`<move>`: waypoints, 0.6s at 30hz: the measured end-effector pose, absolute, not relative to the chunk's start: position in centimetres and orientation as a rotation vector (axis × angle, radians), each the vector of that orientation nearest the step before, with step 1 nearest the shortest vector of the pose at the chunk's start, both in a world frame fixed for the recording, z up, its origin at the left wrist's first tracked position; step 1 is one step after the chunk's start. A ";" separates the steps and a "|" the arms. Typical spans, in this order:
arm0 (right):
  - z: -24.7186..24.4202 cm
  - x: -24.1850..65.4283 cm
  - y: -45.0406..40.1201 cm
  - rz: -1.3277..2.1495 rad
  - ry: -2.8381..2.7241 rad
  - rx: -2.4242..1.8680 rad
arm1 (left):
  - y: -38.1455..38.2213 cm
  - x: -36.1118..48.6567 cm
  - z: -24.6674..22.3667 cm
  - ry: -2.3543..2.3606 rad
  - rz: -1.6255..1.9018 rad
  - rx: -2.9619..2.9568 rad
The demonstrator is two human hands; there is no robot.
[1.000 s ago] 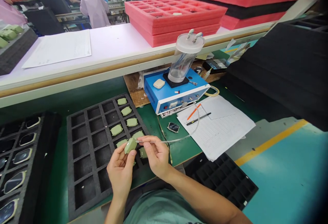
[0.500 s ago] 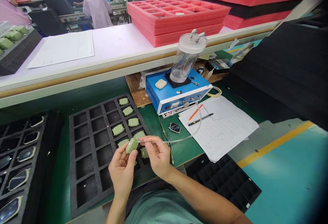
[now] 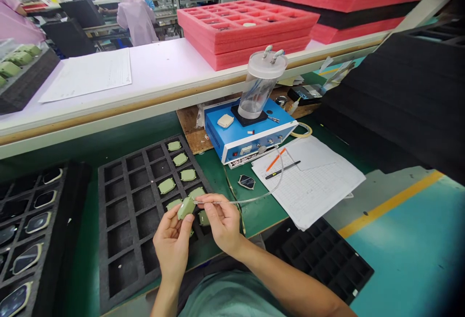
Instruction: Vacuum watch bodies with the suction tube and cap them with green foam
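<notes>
the person at the bench holds a pale green eight-sided part (image 3: 186,208) up in the left hand (image 3: 172,244), just above a black foam tray (image 3: 119,239). the left fingers curl up around the part and the thumb presses against it, so it is clamped in the hand. the right hand (image 3: 223,222) comes in from the side, its thumb and forefinger pinched together on a thin clear tube (image 3: 236,203). the tube's fine end reaches the edge of the green part, though whether it touches is too small to tell. from there the tube runs across the green bench mat (image 3: 261,210) and up to a blue bench unit (image 3: 250,138) with a clear canister (image 3: 258,87) on top.

more green parts (image 3: 167,186) sit in the tray's cells, a few right under the hands. to the left lies a second foam tray (image 3: 74,220) of dark eight-sided pieces with pale rims. beside the hands, a single dark piece (image 3: 246,182) lies on the mat, near a sheet of ruled paper (image 3: 308,186) with an orange pen (image 3: 275,159) and a black pen (image 3: 282,169) on it. pink foam trays (image 3: 247,31) are stacked on the white shelf (image 3: 163,63) above, and a co-worker in a pink smock (image 3: 137,22) stands beyond.
</notes>
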State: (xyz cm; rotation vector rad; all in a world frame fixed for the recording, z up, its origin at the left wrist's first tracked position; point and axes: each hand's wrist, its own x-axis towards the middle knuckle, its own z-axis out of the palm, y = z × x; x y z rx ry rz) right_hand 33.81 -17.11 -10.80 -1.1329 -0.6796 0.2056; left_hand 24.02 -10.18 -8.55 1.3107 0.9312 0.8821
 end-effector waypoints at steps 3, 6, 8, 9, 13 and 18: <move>-10.8 33.8 -17.1 0.209 -0.681 -1.128 | -10.3 24.0 -8.5 0.929 0.878 1.308; -11.0 33.7 -17.1 0.222 -0.675 -1.105 | -10.5 23.7 -8.5 0.926 0.876 1.342; -11.2 33.6 -17.2 0.227 -0.661 -1.076 | -10.3 23.5 -8.3 0.911 0.875 1.413; -11.2 33.5 -17.2 0.226 -0.652 -1.061 | -9.9 23.6 -8.1 0.895 0.877 1.476; -11.4 33.2 -17.7 0.230 -0.619 -1.034 | -5.5 24.8 -6.3 0.890 0.903 1.968; -11.6 33.2 -17.9 0.260 -0.632 -1.056 | 2.4 27.4 -5.5 1.044 0.636 2.500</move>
